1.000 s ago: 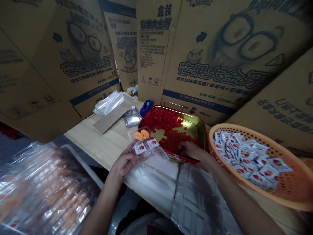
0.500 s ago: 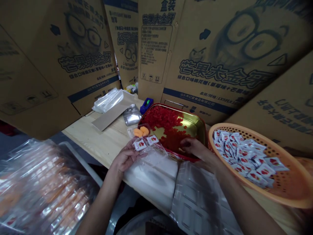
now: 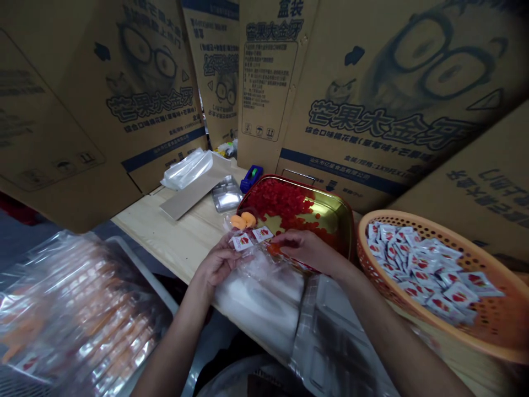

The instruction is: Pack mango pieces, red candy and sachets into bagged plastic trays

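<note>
My left hand (image 3: 217,262) holds a small clear plastic tray (image 3: 235,231) from below. Two orange gummy pieces (image 3: 243,220) and two white sachets with red print (image 3: 247,237) lie in it. My right hand (image 3: 308,251) reaches in from the right above the tray's near side, its fingertips pinching a small orange-red piece (image 3: 271,249). Behind the hands stands a gold tin tray with a red rim (image 3: 326,212), holding a heap of red gummy pieces (image 3: 281,201). My right wrist partly hides its near rim.
An orange perforated basket (image 3: 413,234) of white sachets stands at right on the wooden table (image 3: 165,231). Clear film rolls lie below my hands, a bulging plastic bag at lower left. A blue tape dispenser (image 3: 252,178), metal trays and cardboard sheets lie behind; large printed cartons stand around.
My right hand has moved left from the tin toward the clear tray, with an orange-red piece now at its fingertips. The view has shifted slightly.
</note>
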`<state>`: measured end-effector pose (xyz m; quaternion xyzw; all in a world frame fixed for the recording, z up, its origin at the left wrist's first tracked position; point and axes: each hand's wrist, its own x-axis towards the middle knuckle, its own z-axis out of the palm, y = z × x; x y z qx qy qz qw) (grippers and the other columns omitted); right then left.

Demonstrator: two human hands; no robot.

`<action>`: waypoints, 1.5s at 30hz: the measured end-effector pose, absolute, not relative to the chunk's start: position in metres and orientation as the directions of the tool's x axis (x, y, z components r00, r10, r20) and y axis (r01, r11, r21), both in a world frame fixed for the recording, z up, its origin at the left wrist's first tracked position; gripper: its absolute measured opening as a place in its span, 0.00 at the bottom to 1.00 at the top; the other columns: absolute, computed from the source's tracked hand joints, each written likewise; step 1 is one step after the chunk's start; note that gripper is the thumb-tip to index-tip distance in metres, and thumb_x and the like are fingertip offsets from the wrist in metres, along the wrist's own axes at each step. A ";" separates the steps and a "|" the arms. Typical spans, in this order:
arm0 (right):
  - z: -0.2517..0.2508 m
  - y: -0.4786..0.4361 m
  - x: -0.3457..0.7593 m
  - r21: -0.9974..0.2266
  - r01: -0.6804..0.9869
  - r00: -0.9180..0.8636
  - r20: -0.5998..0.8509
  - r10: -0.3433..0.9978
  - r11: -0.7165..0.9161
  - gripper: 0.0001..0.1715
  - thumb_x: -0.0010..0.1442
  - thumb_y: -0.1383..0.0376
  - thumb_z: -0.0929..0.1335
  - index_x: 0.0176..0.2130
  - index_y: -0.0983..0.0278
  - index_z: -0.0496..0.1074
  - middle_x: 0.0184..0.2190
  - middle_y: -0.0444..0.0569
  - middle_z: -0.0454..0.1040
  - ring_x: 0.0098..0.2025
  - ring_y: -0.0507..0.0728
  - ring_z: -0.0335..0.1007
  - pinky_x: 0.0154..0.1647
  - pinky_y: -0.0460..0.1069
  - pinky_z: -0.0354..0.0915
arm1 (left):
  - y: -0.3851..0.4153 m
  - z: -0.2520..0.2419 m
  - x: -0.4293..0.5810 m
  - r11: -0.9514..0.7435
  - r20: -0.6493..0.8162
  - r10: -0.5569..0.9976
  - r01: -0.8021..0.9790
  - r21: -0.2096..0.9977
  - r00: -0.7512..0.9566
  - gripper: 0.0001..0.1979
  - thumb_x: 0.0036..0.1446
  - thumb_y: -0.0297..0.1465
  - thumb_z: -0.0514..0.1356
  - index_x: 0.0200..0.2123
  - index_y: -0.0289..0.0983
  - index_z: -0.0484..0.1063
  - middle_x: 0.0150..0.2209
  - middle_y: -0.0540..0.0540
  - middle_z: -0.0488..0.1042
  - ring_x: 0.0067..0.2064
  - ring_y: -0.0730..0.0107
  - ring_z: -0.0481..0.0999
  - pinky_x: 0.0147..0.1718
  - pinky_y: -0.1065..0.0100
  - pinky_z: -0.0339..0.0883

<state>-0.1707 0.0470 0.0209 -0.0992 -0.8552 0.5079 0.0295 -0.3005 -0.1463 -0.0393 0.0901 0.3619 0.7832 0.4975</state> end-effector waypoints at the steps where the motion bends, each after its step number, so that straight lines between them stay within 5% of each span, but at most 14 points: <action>1: 0.019 0.048 -0.172 -0.868 0.143 -0.978 -0.050 0.204 0.475 0.12 0.50 0.65 0.66 0.36 0.63 0.75 0.35 0.46 0.76 0.36 0.53 0.70 0.38 0.48 0.65 | -0.146 -0.039 -0.301 -0.243 -0.223 0.843 -0.717 0.653 -0.489 0.34 0.38 0.12 0.58 0.50 0.41 0.64 0.44 0.48 0.74 0.45 0.63 0.74 0.47 0.57 0.67; 9: 0.030 0.053 -0.172 -0.865 0.194 -0.953 -0.054 0.298 0.464 0.11 0.50 0.66 0.66 0.34 0.64 0.75 0.32 0.45 0.76 0.32 0.52 0.69 0.35 0.48 0.65 | -0.144 -0.043 -0.303 -0.250 -0.226 0.844 -0.730 0.636 -0.486 0.34 0.38 0.12 0.58 0.50 0.41 0.63 0.42 0.48 0.75 0.44 0.64 0.74 0.48 0.56 0.66; 13: 0.035 0.031 -0.176 -0.931 0.179 -0.970 -0.113 0.214 0.317 0.11 0.50 0.64 0.66 0.34 0.63 0.75 0.28 0.43 0.74 0.28 0.50 0.67 0.30 0.46 0.63 | -0.142 -0.042 -0.302 -0.254 -0.199 0.850 -0.711 0.656 -0.488 0.32 0.37 0.12 0.59 0.48 0.39 0.65 0.43 0.46 0.74 0.44 0.63 0.74 0.46 0.58 0.67; 18: 0.030 0.001 -0.191 -0.947 0.141 -0.989 -0.119 0.092 0.290 0.08 0.48 0.67 0.66 0.31 0.63 0.75 0.29 0.44 0.75 0.32 0.52 0.68 0.35 0.47 0.63 | -0.140 -0.039 -0.300 -0.255 -0.231 0.827 -0.709 0.658 -0.512 0.30 0.36 0.12 0.59 0.45 0.38 0.65 0.38 0.48 0.75 0.36 0.68 0.76 0.35 0.67 0.70; 31: 0.022 -0.004 -0.195 -0.963 0.122 -0.987 -0.092 0.130 0.239 0.07 0.46 0.65 0.67 0.27 0.65 0.73 0.27 0.44 0.73 0.32 0.52 0.66 0.35 0.47 0.61 | -0.140 -0.047 -0.304 -0.255 -0.217 0.838 -0.712 0.655 -0.500 0.31 0.36 0.13 0.60 0.46 0.38 0.64 0.39 0.48 0.74 0.35 0.69 0.76 0.35 0.68 0.69; 36: 0.028 0.013 -0.185 -0.957 0.166 -0.933 -0.075 0.352 0.237 0.11 0.46 0.61 0.68 0.31 0.65 0.73 0.26 0.43 0.72 0.27 0.50 0.65 0.29 0.46 0.60 | -0.141 -0.045 -0.303 -0.247 -0.215 0.844 -0.712 0.657 -0.491 0.31 0.36 0.13 0.60 0.45 0.38 0.65 0.39 0.48 0.74 0.38 0.67 0.75 0.38 0.66 0.69; 41: 0.013 0.070 -0.163 -0.750 0.299 -0.802 0.138 0.581 0.590 0.08 0.48 0.63 0.65 0.28 0.63 0.73 0.27 0.45 0.74 0.28 0.53 0.67 0.31 0.47 0.60 | -0.145 -0.043 -0.306 -0.232 -0.238 0.834 -0.708 0.667 -0.498 0.32 0.37 0.13 0.60 0.48 0.40 0.63 0.42 0.47 0.74 0.40 0.65 0.76 0.39 0.64 0.70; 45: -0.002 0.099 -0.151 -0.470 0.488 -0.794 0.112 0.598 0.736 0.06 0.50 0.65 0.66 0.25 0.63 0.72 0.26 0.46 0.74 0.29 0.54 0.68 0.31 0.47 0.59 | -0.151 -0.044 -0.309 -0.245 -0.217 0.842 -0.709 0.661 -0.494 0.32 0.39 0.13 0.59 0.49 0.40 0.63 0.42 0.47 0.74 0.41 0.65 0.75 0.40 0.64 0.70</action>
